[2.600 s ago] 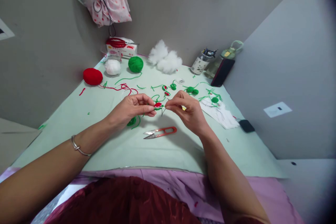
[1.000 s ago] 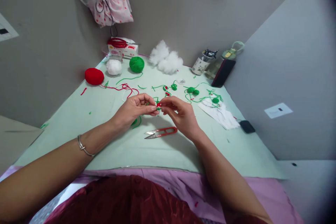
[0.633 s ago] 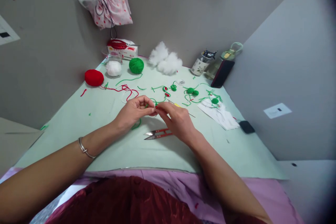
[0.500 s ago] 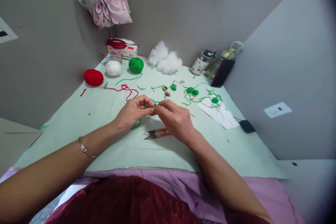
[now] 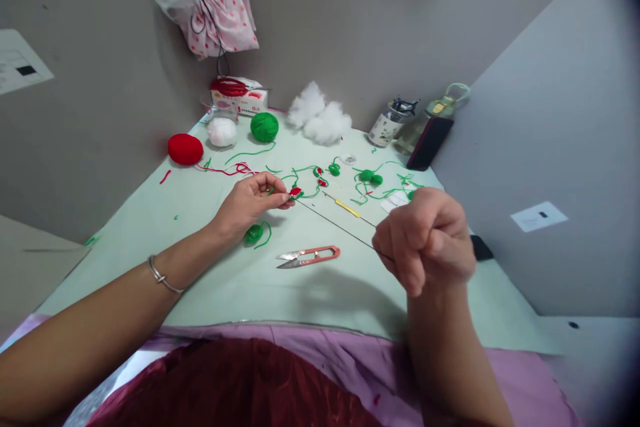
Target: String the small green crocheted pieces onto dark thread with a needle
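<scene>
Pinched in my left hand is a small red and green crocheted piece with a pale edge. A dark thread runs taut from that piece to my right hand, whose fingers are closed on it; whether a needle is also in them is hidden. Below the thread lie orange-handled thread snips, blades pointing left. Just behind it rests a crochet hook with a yellow grip. A small green ball with a yarn tail sits under my left wrist.
Red, white and green yarn balls stand at the back left, near white stuffing. Small green pieces and yarn scraps lie mid-right. A pen cup, a bottle and a phone stand at the back right.
My right hand has moved away from my left, to the right and nearer the camera, drawing the dark thread out straight. The crocheted piece, hook and whole snips now show.
</scene>
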`<state>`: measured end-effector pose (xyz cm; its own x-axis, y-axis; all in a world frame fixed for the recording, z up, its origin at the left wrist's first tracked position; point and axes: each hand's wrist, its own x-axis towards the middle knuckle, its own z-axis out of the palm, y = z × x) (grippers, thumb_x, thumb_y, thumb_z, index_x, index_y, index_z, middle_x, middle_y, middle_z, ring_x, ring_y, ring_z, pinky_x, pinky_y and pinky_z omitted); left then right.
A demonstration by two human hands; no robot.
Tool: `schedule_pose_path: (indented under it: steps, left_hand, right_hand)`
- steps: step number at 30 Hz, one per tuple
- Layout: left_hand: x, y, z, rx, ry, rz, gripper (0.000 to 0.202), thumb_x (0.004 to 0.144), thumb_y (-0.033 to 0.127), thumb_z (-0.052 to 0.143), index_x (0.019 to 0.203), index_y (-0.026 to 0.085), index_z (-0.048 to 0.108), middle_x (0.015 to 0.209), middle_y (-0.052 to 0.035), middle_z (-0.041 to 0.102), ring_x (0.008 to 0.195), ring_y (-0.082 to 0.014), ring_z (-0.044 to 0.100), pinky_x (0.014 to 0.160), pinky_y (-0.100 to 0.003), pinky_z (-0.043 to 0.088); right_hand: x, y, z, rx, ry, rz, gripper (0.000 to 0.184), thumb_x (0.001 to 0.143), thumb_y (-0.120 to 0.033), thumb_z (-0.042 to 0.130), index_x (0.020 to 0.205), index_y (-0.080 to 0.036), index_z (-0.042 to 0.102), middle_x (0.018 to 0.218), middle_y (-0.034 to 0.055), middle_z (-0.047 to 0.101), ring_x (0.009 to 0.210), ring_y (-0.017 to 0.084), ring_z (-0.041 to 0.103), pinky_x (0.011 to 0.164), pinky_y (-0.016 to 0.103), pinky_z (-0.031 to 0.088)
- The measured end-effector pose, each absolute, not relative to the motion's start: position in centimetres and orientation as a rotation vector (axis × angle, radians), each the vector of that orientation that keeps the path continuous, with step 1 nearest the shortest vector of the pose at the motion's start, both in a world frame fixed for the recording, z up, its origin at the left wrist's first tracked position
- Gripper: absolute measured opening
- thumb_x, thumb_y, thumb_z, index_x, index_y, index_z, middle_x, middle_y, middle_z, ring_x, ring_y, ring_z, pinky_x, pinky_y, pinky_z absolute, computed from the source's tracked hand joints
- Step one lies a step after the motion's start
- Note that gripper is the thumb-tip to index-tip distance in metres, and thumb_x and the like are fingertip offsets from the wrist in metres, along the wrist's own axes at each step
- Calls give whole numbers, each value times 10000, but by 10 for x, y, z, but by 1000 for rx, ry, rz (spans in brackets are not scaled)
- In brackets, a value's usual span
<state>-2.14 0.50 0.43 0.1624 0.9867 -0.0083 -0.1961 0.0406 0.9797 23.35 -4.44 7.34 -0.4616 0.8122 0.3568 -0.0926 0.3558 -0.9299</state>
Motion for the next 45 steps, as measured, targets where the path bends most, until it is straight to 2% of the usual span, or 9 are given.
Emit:
schedule_pose_path:
  steps: [2,5,7,12,18,22,32,41,45]
  left_hand:
    - [-21,4,4,1102,917,1157,287,710,297,862,839,163,643,818,0,688,814,-194,749,847,-329,567]
    - [-21,2,5,1045,853,1159,272,747,295,844,872,169,638,858,-3,702,877,-191,752,912,-328,558]
    - [-20,0,7,1002,821,1164,261,760,282,839,881,172,635,861,-2,705,891,-182,747,939,-328,551]
    - [-15,-5,9,986,761,1156,240,757,264,842,868,173,650,855,10,689,865,-163,727,928,-319,549]
    - [-14,-7,6,1058,734,1085,233,782,298,821,904,169,671,903,-6,681,859,-154,696,903,-310,537]
    - [-14,-6,4,1078,731,1037,248,849,386,761,933,175,662,912,-15,677,845,-159,685,863,-322,543]
    - [-11,-7,5,1142,808,921,221,808,364,777,830,173,668,734,9,645,623,-115,589,664,-271,480]
    - [-18,-5,7,1310,758,901,165,806,333,761,744,198,689,699,-1,631,678,-144,573,725,-297,471]
    - [-21,-1,3,1405,889,943,187,807,388,767,807,208,717,886,-36,692,832,-183,626,788,-315,478]
  right_hand:
    - [232,-40,72,-719,-1707,1193,354,879,-613,659,856,-264,600,437,-74,463,317,97,393,352,247,351]
    - [222,-27,66,-909,-1653,1040,298,928,-448,668,1175,-282,655,572,-47,525,475,126,477,459,280,413]
    - [216,-19,60,-977,-1616,979,303,938,-377,661,1226,-282,670,654,-29,556,571,128,499,535,285,444]
    - [200,-10,41,-1102,-1653,1088,254,913,-413,672,1018,-194,749,795,8,625,693,113,525,642,266,464]
    - [180,-14,33,-1119,-1638,1193,275,853,-444,710,823,-172,673,699,-15,563,646,106,472,592,253,397]
    - [178,-15,31,-1153,-1669,1130,238,860,-392,687,812,-160,656,676,-25,522,626,102,433,576,260,342]
    - [179,-16,36,-1185,-1519,1080,223,820,-344,705,688,-181,627,592,-40,488,584,102,411,563,275,304]
    - [184,-10,30,-1085,-1402,1113,175,823,-289,711,690,-191,651,617,-41,524,585,92,446,587,255,380]
    - [189,-7,30,-1071,-1434,1173,186,838,-317,707,716,-189,649,628,-39,530,592,95,450,600,259,378]
